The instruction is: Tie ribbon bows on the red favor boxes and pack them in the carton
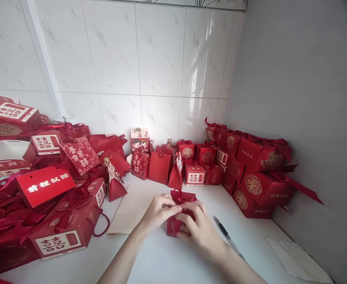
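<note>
A small red gift box (171, 227) with gold print stands on the white table, a red ribbon bow (177, 195) at its top. My left hand (159, 211) reaches to the box from the left, its thumb and fingers pinched at the ribbon near the top. From the right, my right hand (196, 221) lies over the front and right side of the box, fingers bent, thumb low at its front. The fingertips of both hands nearly meet below the bow. Part of the ribbon is hidden beneath them.
Red boxes (63, 232) are heaped at the left. More boxes (256, 189) are stacked at the right, smaller ones (195, 174) along the back wall. A lined notepad (128, 211), a black pen (225, 232) and white tissue (297, 260) lie nearby.
</note>
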The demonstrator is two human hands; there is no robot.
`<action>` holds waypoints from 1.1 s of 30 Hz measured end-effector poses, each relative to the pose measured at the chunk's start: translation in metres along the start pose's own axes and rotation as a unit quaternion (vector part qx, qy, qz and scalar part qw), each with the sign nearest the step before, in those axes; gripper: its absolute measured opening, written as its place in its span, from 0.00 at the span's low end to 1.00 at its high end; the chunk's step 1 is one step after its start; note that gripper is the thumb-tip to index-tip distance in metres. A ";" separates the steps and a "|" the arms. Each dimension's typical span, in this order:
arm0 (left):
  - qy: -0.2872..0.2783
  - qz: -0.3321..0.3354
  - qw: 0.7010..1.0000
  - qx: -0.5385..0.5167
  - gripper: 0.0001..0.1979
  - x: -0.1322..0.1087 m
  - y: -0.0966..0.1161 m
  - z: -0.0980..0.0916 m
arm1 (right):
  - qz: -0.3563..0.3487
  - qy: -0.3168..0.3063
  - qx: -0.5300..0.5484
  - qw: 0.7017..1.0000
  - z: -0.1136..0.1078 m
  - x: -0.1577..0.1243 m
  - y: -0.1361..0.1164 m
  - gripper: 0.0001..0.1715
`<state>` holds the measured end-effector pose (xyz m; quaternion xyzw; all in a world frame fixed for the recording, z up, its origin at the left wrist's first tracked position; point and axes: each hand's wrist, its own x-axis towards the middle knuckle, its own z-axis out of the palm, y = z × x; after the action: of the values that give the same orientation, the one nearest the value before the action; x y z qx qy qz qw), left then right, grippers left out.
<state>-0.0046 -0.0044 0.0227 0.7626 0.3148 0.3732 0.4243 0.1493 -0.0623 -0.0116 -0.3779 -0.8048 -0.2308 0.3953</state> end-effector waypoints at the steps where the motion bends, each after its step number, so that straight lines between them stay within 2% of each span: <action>1: -0.001 -0.005 1.000 -0.006 0.15 0.000 0.000 -0.001 | -0.005 -0.001 -0.002 1.000 0.001 0.000 -0.001 0.09; 3: 0.003 -0.005 1.000 -0.011 0.16 -0.001 0.000 -0.002 | -0.009 -0.002 0.004 1.000 0.000 0.001 -0.002 0.07; 5: 0.032 0.018 0.999 -0.005 0.17 -0.001 -0.002 -0.002 | -0.008 0.000 0.020 1.000 -0.001 0.002 -0.002 0.06; 9: 0.167 0.113 0.977 0.070 0.13 -0.003 -0.006 0.003 | -0.038 0.008 0.046 0.998 -0.005 0.001 0.000 0.08; 11: 0.193 0.156 0.962 0.116 0.09 -0.003 -0.008 0.005 | -0.059 0.005 0.065 0.996 -0.005 0.001 -0.001 0.08; 14: 0.152 0.188 0.954 0.176 0.10 -0.002 -0.010 0.006 | -0.075 0.004 0.095 0.993 -0.006 0.002 -0.004 0.12; 18: 0.049 0.180 0.948 0.257 0.13 -0.005 -0.011 0.006 | -0.097 0.007 0.106 0.990 -0.007 0.002 -0.007 0.17; 20: 0.021 0.181 0.941 0.284 0.14 -0.006 -0.010 0.006 | -0.110 0.012 0.109 0.988 -0.006 0.000 -0.007 0.17; 23: 0.009 0.181 0.936 0.301 0.13 -0.008 -0.007 0.005 | -0.123 0.020 0.111 0.986 -0.004 -0.002 -0.007 0.15; 27: 0.004 0.164 0.949 0.270 0.08 -0.010 -0.001 0.003 | -0.123 0.016 0.123 0.985 -0.004 -0.001 -0.008 0.13; 33: -0.011 0.090 0.969 0.230 0.06 -0.010 0.008 0.000 | -0.147 0.021 0.133 0.980 -0.010 0.000 -0.009 0.13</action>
<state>-0.0088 -0.0159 0.0265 0.8689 0.3176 0.3187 0.2063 0.1468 -0.0746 -0.0063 -0.1946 -0.8663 -0.1848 0.4212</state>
